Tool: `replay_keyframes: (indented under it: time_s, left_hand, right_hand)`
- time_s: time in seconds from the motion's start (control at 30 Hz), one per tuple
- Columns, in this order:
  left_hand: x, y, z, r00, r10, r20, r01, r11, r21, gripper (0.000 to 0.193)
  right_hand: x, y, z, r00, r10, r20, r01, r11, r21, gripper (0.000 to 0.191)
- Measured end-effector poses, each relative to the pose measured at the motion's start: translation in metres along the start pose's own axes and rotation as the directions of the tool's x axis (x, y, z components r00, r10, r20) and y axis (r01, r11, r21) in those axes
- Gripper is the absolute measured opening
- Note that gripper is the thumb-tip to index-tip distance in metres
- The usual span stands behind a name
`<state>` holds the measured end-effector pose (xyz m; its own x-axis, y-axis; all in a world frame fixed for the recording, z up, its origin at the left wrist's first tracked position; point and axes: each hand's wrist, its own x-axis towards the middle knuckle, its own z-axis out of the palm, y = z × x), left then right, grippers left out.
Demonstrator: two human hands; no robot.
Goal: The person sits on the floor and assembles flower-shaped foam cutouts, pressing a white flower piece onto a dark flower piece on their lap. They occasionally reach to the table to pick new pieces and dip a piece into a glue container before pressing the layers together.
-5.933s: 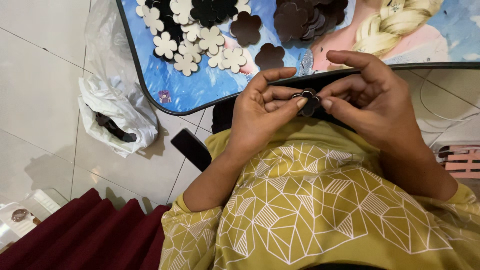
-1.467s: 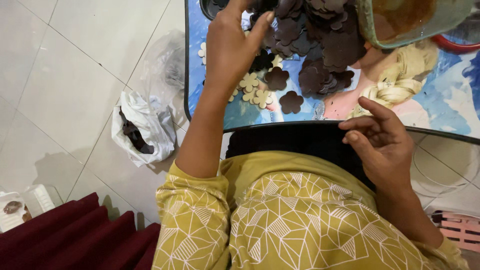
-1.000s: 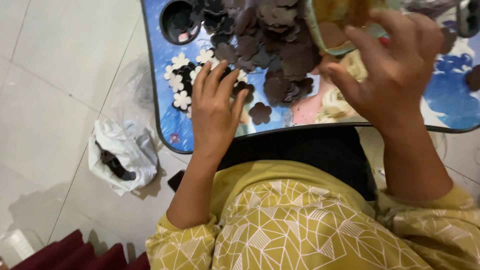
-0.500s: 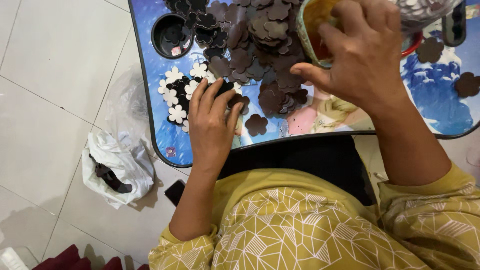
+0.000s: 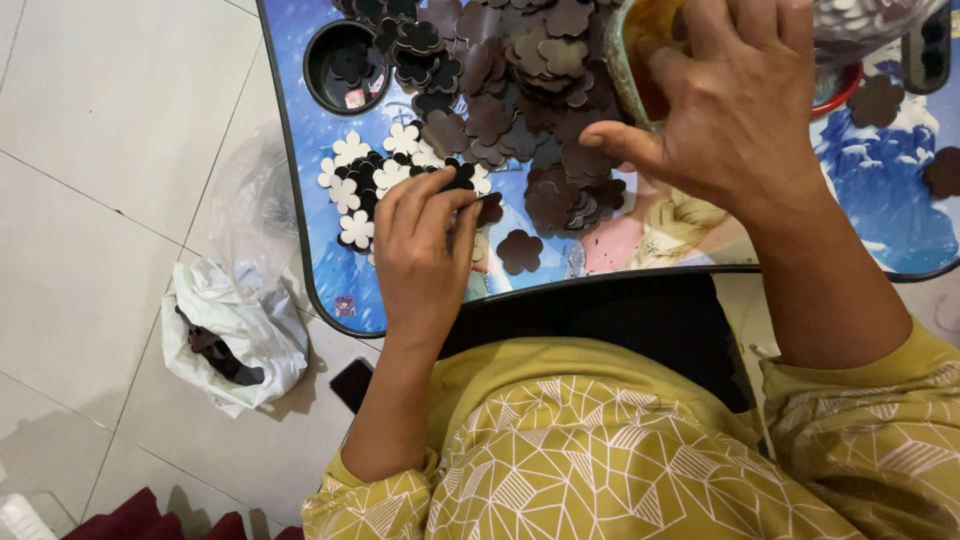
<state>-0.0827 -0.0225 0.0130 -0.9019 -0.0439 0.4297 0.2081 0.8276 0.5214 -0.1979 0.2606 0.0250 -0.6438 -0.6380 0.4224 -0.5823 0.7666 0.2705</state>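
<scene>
My left hand (image 5: 425, 250) rests on the blue lap tray (image 5: 300, 210), fingers curled and pinching a dark flower-shaped cutout (image 5: 460, 178) beside several white flower cutouts (image 5: 350, 190). My right hand (image 5: 735, 110) is higher up, with its fingers reaching into a small round container (image 5: 640, 60) with an orange inside; what the fingers hold is hidden. A heap of brown flower cutouts (image 5: 520, 110) lies between the two hands. One single brown flower (image 5: 520, 250) lies near the tray's front edge.
A round cup recess (image 5: 345, 65) in the tray holds a few pieces. A crumpled white plastic bag (image 5: 235, 335) lies on the tiled floor at the left. A dark phone (image 5: 352, 383) lies on the floor under my left forearm. Loose brown flowers (image 5: 880, 100) sit at the tray's right.
My left hand came down from the brown heap to the white and dark flowers and curled its fingers on one. My right hand rose from my lap to the container.
</scene>
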Motion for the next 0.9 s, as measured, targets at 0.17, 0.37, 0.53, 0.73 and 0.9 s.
replay_keyframes:
  time_s: [0.17,0.37,0.53,0.73,0.9]
  left_hand:
    - [-0.001,0.009,-0.008,0.985,-0.167,0.04,0.171,0.947,-0.273,0.014]
    - [-0.018,0.02,-0.015,0.926,-0.316,0.205,0.375,0.726,-0.576,0.013]
    - [-0.03,0.024,-0.013,0.925,-0.292,0.243,0.378,0.769,-0.515,0.014]
    - [-0.041,0.03,-0.006,0.945,-0.182,0.272,0.284,0.87,-0.404,0.014]
    - [-0.042,0.026,-0.001,0.991,-0.054,0.125,0.091,0.946,-0.312,0.02]
  right_hand:
    - [-0.004,0.002,0.0,0.998,0.056,-0.025,-0.053,0.992,0.115,0.077]
    - [-0.025,-0.011,-0.036,0.981,0.139,-0.137,-0.097,0.957,0.273,0.066]
    - [-0.035,-0.029,-0.038,0.976,0.187,-0.108,-0.144,0.938,0.315,0.073]
    - [-0.044,-0.033,-0.028,0.979,0.174,-0.109,-0.14,0.953,0.268,0.073]
    - [-0.055,-0.029,-0.015,0.985,0.141,-0.104,-0.108,0.956,0.273,0.066]
